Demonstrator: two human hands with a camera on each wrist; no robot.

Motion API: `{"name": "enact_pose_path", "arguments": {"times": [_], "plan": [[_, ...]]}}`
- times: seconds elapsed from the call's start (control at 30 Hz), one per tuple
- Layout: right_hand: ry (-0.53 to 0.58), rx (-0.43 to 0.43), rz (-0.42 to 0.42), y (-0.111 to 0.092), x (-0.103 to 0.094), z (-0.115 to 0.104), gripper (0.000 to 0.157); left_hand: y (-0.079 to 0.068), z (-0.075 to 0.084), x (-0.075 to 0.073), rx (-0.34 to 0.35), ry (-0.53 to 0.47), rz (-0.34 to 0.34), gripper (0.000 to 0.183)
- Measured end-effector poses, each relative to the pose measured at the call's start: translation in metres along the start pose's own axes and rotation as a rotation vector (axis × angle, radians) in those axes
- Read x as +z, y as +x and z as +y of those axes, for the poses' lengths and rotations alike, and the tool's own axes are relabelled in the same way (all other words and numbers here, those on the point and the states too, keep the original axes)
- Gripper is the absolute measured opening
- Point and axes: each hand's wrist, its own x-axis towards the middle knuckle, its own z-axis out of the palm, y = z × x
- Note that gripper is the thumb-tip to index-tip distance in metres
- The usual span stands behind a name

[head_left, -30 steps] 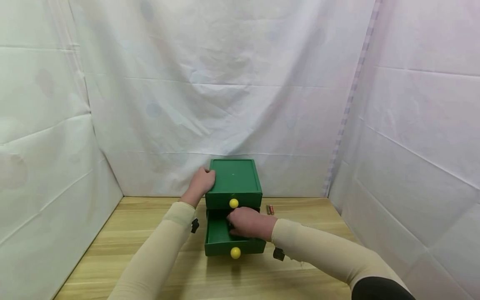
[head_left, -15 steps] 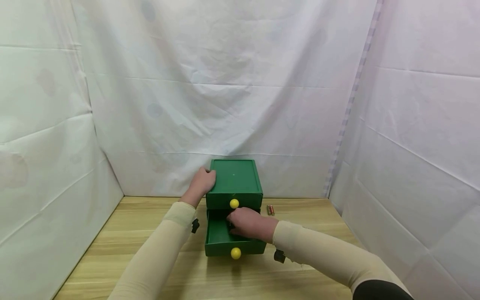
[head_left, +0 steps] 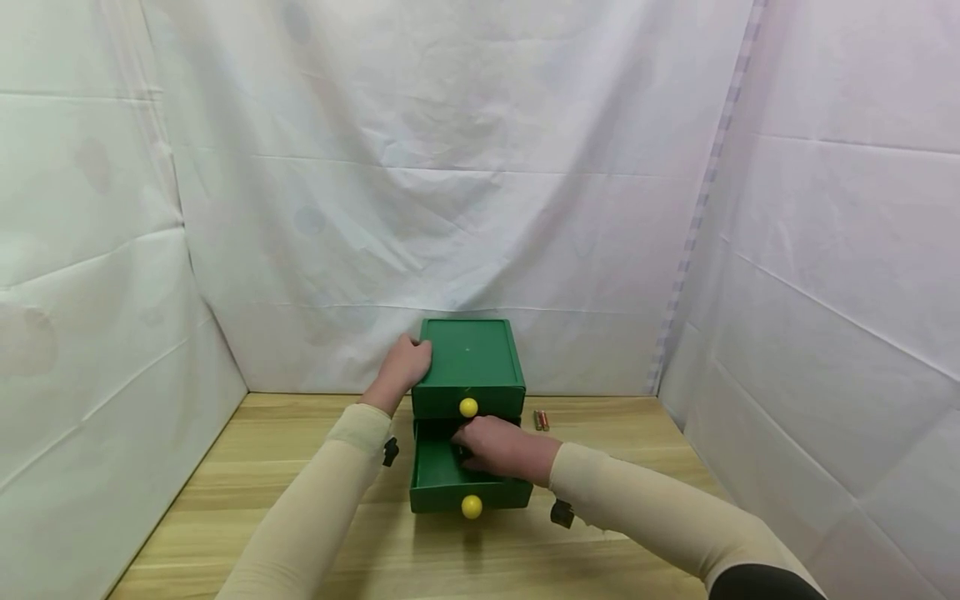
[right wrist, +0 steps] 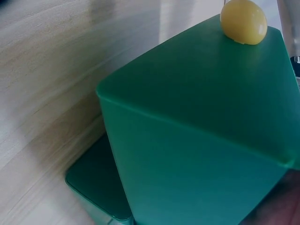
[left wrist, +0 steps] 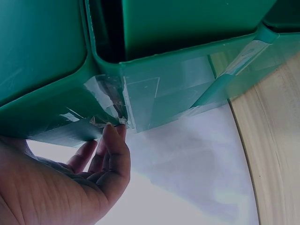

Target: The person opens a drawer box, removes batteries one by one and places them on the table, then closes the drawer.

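Observation:
A green two-drawer cabinet [head_left: 467, 354] with yellow knobs stands at the back of the table. Its lower drawer [head_left: 431, 497] is pulled out and the upper one is closed. My left hand [head_left: 405, 362] holds the cabinet's left side near the back; in the left wrist view, bent fingers [left wrist: 117, 157] touch a taped corner, and the thumb is hidden. My right hand [head_left: 495, 446] reaches into the lower drawer with bent fingers. The fingertips are hidden, so whether they hold anything is unclear. In the right wrist view the drawer front [right wrist: 197, 84] covers most of that hand.
Two small batteries [head_left: 541, 420] lie on the wooden table [head_left: 600, 542] right of the cabinet. White cloth [head_left: 480, 167] hangs behind and along both sides. The lower drawer's yellow knob [head_left: 471, 507] sticks out toward me.
My right hand and forearm have shifted very slightly within the lower drawer. The left hand keeps its place on the cabinet, and both drawers stand as before.

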Motion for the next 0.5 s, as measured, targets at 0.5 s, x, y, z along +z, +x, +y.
{"name": "enact_pose_path", "arguments": {"times": [0.5], "plan": [[0.099, -0.012, 0.001, -0.0070, -0.0036, 0.0067, 0.015, -0.0024, 0.0013, -0.0003, 0.001, -0.020, -0.002, 0.065]]}}
